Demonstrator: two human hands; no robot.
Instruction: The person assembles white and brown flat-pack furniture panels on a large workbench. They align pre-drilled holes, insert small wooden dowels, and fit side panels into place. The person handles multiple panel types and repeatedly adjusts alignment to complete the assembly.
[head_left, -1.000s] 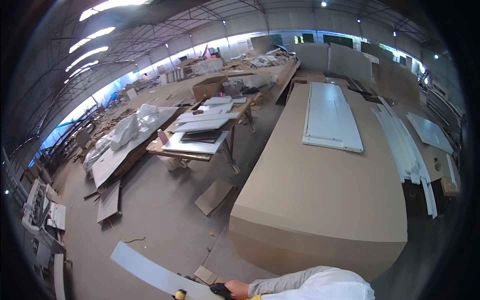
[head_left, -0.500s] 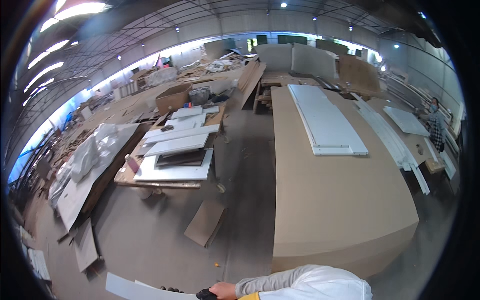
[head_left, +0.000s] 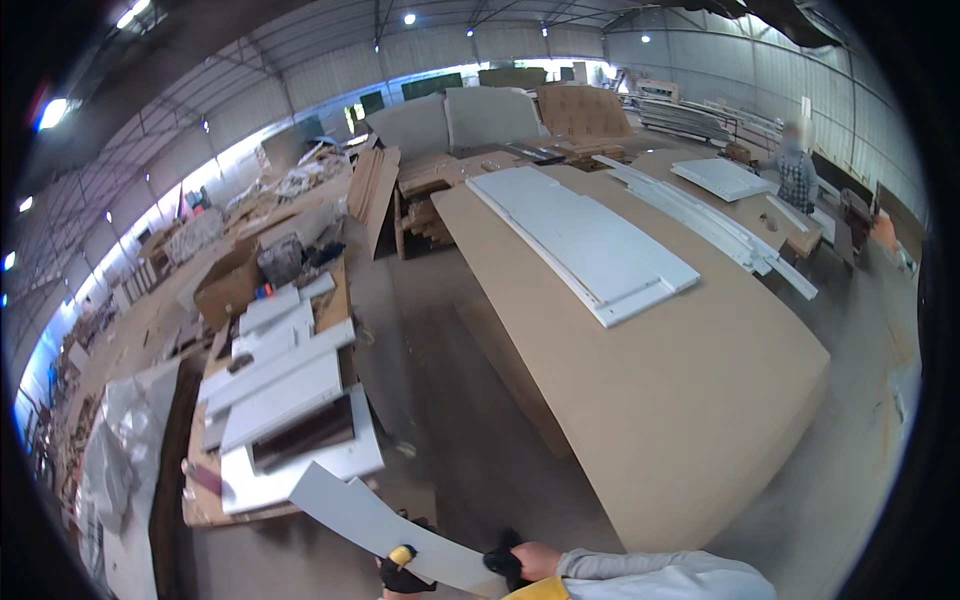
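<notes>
At the lower edge of the view both hands grip a long, pale grey panel (head_left: 380, 525), which slants from upper left down to lower right just above the concrete floor (head_left: 440, 400). The right hand (head_left: 520, 563), in a dark glove, has its fingers closed around the panel's lower right end; a grey sleeve (head_left: 660, 578) runs off behind it. The left hand (head_left: 402, 570) (also gloved, with a spot of yellow showing) clamps the panel's lower edge near its middle, fingers wrapped on it.

Just beyond the panel's upper end lies a low pallet (head_left: 215, 505) stacked with white boards (head_left: 285, 385). To the right stands a big brown table (head_left: 640, 380), well apart from the hands, carrying a stack of white panels (head_left: 590, 245) along its far half and thin white strips (head_left: 710, 225) beside them. A cardboard box (head_left: 230, 285) sits beyond the pallet. Far off at the upper right another person (head_left: 797, 170) stands by a further table; what that person's hands do is too small to tell.
</notes>
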